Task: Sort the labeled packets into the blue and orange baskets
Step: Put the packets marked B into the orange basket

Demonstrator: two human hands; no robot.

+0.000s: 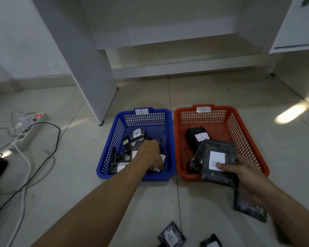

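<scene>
Packet B point(218, 162) pinched by right hand point(246, 177) — left hand point(151, 152) curled among blue-basket point(169, 139) packets.

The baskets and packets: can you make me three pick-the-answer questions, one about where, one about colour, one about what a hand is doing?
1. Where is the left hand?
A. on the power strip
B. inside the blue basket
C. flat on the floor

2. What colour is the basket labelled B?
A. orange
B. green
C. yellow

3. What is the right hand doing?
A. hanging idle
B. pressing a switch
C. holding a dark packet labelled B

Answers: 1 B, it reaches among the packets there. 2 A, the orange basket carries the B tag. 3 C, its thumb lies on the packet's white label over the orange basket.
</scene>
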